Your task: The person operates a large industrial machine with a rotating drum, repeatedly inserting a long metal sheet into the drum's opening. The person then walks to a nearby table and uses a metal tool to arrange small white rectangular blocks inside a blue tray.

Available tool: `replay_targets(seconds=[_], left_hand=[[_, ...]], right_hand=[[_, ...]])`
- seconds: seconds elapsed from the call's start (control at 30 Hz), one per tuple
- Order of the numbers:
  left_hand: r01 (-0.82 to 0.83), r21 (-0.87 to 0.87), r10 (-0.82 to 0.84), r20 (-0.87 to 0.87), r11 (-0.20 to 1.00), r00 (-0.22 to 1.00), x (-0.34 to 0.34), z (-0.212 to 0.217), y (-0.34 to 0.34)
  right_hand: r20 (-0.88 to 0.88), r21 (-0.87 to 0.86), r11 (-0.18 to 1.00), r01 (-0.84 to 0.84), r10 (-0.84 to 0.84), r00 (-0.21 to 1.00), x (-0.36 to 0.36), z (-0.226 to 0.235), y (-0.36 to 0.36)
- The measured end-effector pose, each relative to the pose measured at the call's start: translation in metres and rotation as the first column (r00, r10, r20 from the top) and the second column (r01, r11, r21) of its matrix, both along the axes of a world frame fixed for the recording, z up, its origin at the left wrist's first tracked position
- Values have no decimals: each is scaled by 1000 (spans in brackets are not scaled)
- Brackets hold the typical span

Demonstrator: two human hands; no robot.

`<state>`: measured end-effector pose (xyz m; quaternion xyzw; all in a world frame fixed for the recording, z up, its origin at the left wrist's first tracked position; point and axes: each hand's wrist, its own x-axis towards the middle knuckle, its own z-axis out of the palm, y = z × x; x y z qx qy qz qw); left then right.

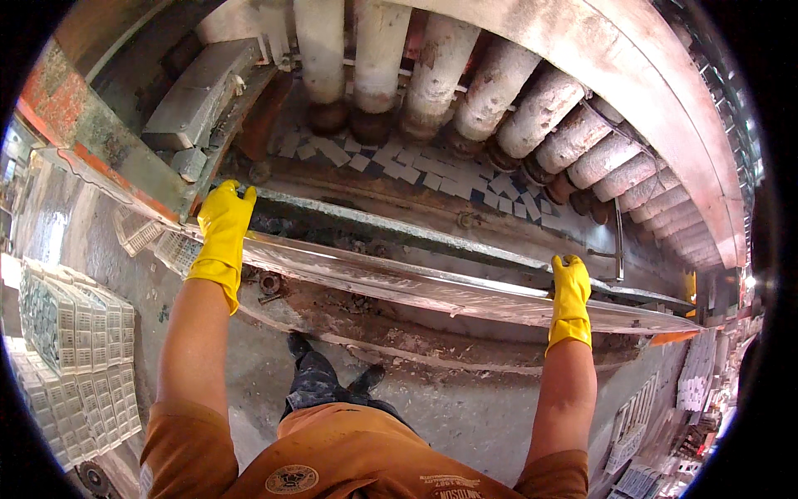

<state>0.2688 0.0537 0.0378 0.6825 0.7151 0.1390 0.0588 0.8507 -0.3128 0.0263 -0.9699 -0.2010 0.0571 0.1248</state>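
Both my hands wear yellow rubber gloves, and my arms are stretched wide apart. A long, wet metal panel point(432, 293) runs across in front of me, along the open side of a large machine. Near the panel's left end, my left hand point(223, 223) is closed over its upper edge, with the fingertips partly hidden. Toward the right end, my right hand point(570, 291) grips the same edge with curled fingers. Just behind the panel lies a long, narrow greyish strip point(391, 226); whether either glove touches it I cannot tell.
Thick, stained cylinders point(378, 58) stand in a row inside the machine under a curved beam point(657, 75). Pale rectangular pieces point(407, 170) lie scattered below them. A grey metal block point(195, 96) sits at left. Stacked plastic crates point(83, 320) stand on the lower left floor.
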Motion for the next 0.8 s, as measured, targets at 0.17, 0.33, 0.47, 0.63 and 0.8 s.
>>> replay_targets(seconds=[0.17,0.33,0.47,0.63,0.8], left_hand=[[3,-14,-4,-28,1000,1000,2,4,4],[0,-54,-2,-34,999,999,14,19,2],[-25,-45,21,-68,999,997,16,27,2],[-22,-49,17,-97,999,995,21,30,8],[2,-49,-6,-89,999,996,25,30,13]], right_hand=[[-176,97,994,52,-34,984,-14,17,9],[-38,31,999,-10,11,999,4,5,8],[16,-35,999,-41,42,999,-13,24,25],[29,-81,996,-38,41,999,-15,34,34],[103,-112,992,-63,75,992,0,21,31]])
